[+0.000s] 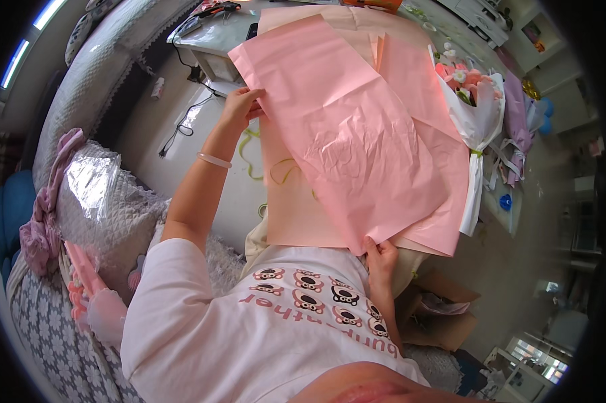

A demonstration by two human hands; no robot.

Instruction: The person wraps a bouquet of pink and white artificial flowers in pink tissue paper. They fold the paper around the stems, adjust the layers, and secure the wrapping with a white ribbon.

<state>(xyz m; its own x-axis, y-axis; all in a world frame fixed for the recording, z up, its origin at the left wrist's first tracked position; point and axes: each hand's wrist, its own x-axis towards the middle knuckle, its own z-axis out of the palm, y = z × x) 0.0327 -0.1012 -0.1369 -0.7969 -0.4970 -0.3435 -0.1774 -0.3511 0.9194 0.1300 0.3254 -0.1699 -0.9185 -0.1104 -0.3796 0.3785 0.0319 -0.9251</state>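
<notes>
A large pink sheet of wrapping paper (pixel 343 126), creased across its middle, lies slantwise in front of me. My left hand (pixel 242 107) pinches its left edge between thumb and fingers. At the near corner, close to my waist, my right hand (pixel 381 254) grips the same sheet. Beneath it, more pink paper (pixel 446 211) spreads to the right, partly covered. A paler peach sheet (pixel 303 221) shows on the left and reaches my shirt. Curled green ribbon (pixel 247 156) rests near the left edge of the paper.
A white-wrapped bouquet (pixel 472 116) lies right of the paper, beside a purple-wrapped one (pixel 517 126). A glue gun (pixel 222 9) sits on the table (pixel 192 39) at the far left. A black cable (pixel 182 123) trails over the floor. An open cardboard box (pixel 439 322) stands low right.
</notes>
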